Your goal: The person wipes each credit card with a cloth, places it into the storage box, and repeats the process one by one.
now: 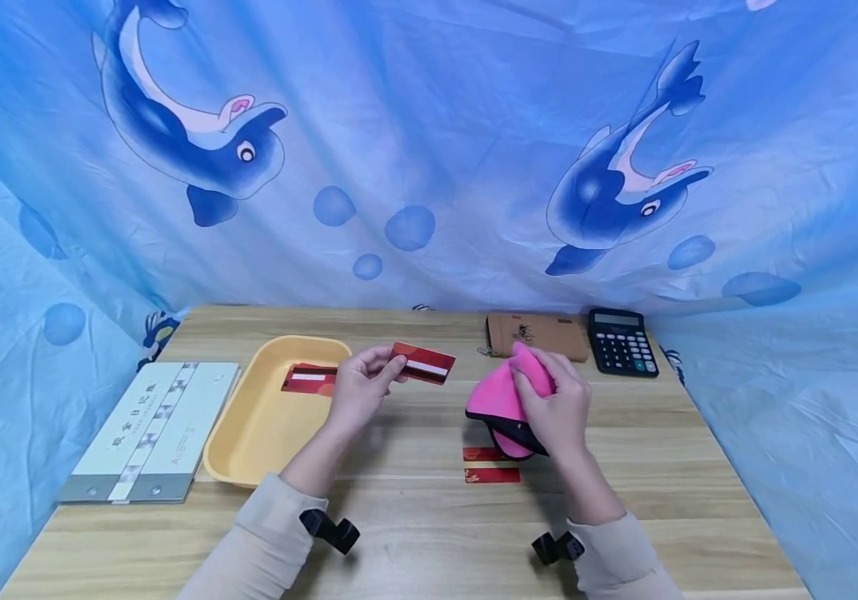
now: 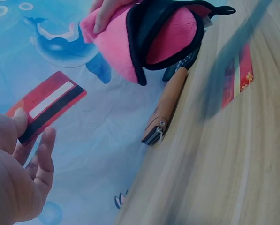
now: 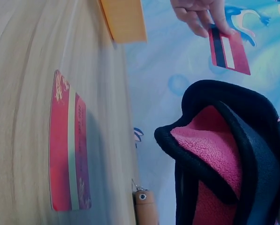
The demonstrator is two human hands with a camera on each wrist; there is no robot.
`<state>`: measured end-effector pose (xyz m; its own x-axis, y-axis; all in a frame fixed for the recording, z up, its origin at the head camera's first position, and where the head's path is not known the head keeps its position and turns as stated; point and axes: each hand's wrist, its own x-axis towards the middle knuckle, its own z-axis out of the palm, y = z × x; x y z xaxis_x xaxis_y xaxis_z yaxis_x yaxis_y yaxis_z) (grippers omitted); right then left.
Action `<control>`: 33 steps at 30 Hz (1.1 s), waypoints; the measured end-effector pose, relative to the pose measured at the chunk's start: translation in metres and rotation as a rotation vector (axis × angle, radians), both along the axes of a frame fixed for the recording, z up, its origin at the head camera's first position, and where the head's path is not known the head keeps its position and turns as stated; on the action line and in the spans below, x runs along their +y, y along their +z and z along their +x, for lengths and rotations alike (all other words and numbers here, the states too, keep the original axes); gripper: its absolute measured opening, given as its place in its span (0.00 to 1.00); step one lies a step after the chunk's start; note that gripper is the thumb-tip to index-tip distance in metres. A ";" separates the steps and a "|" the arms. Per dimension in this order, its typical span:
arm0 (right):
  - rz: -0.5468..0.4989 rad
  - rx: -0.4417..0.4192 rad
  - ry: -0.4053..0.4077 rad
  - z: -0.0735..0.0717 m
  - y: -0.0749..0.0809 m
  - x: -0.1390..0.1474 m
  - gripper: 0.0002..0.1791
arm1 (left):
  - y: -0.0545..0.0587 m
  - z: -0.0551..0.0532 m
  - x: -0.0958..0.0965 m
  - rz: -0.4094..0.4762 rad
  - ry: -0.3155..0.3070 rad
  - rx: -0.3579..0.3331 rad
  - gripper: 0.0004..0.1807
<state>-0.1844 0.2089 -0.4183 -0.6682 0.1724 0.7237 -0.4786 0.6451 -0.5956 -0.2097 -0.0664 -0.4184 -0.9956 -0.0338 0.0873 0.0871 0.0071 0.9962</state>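
My left hand (image 1: 360, 387) pinches a red bank card (image 1: 432, 365) between thumb and fingers above the table, its dark stripe and white strip showing. My right hand (image 1: 562, 408) grips a pink fleece cloth (image 1: 496, 392) with black edging. In the left wrist view the cloth (image 2: 170, 40) hangs folded open like a pocket, with a black loop at its end. Below it on the table lies another red card (image 1: 483, 476), gold stripe up, partly covered by the cloth in the head view. More red card (image 1: 311, 387) shows inside the yellow tray (image 1: 222, 471), left of my left hand.
A white and grey ledger book (image 1: 152, 433) lies left of the tray. Along the back edge are a brown zip wallet (image 1: 564, 333) and a black calculator (image 1: 622, 342). A blue dolphin-print curtain (image 1: 429, 150) surrounds the wooden table (image 1: 429, 542).
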 end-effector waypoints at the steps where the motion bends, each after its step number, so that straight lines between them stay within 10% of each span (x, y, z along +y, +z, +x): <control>1: 0.003 0.002 0.003 0.000 0.001 -0.001 0.19 | -0.001 0.000 0.001 -0.019 0.018 -0.009 0.11; 15: 0.024 0.055 0.129 0.000 0.011 -0.018 0.18 | -0.002 0.001 0.014 0.203 -0.065 -0.038 0.14; 33: 0.216 0.063 0.212 0.002 0.005 -0.067 0.18 | -0.009 0.017 0.043 -0.013 -0.283 0.063 0.19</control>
<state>-0.1825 0.1420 -0.4131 -0.6257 -0.1282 0.7695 -0.6475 0.6354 -0.4206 -0.1929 -0.0238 -0.4275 -0.9579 0.2459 0.1483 0.1495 -0.0138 0.9887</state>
